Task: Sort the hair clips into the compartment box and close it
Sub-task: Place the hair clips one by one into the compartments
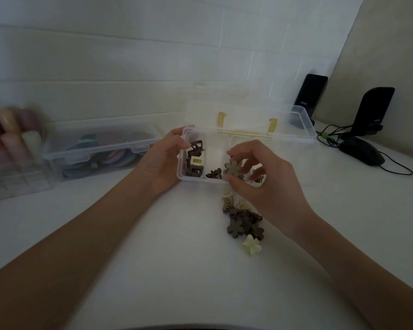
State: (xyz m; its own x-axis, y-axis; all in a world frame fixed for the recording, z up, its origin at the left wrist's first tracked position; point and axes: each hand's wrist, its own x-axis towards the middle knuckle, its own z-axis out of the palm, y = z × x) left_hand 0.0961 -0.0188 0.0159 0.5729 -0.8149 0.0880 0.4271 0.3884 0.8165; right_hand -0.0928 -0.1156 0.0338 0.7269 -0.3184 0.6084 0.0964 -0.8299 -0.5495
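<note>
Dim, flat, greenish light, no hard shadows. Wide-angle bending at edges. Motion blur on colored rolls (12,134) far left; centre reasonably sharp.

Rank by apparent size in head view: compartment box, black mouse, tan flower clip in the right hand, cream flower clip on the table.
1. compartment box
2. black mouse
3-4. tan flower clip and cream flower clip: look alike, cream one nearer the camera, unranked.

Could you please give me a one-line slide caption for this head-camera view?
Left hand steadies the open compartment box while the right hand pinches a flower-shaped hair clip above it.
</note>
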